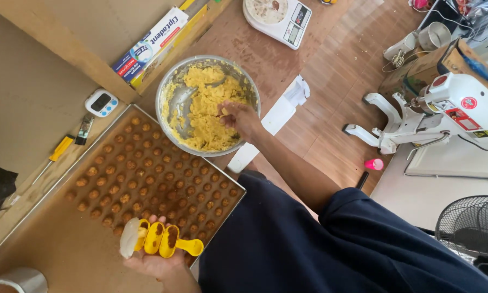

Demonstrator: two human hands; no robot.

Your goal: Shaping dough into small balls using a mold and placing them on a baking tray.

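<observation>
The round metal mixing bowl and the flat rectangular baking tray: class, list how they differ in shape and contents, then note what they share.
The round metal mixing bowl is deep and curved; the flat rectangular baking tray is shallow and straight-edged. The bowl holds loose, crumbly yellow dough; the tray holds rows of small brown balls. The right hand reaches into the bowl; the left hand, holding a yellow plastic mould, hovers over the tray. Both rest on the brown floor.

The right hand [238, 118] covers part of the yellow dough [203, 108], and the pinch between its fingertips is too small to identify. The left hand [157, 263] hides the underside of the yellow mould [162, 239]. The floor fan [472, 225] and metal cup [16, 280] are cut off by the frame edges.
</observation>
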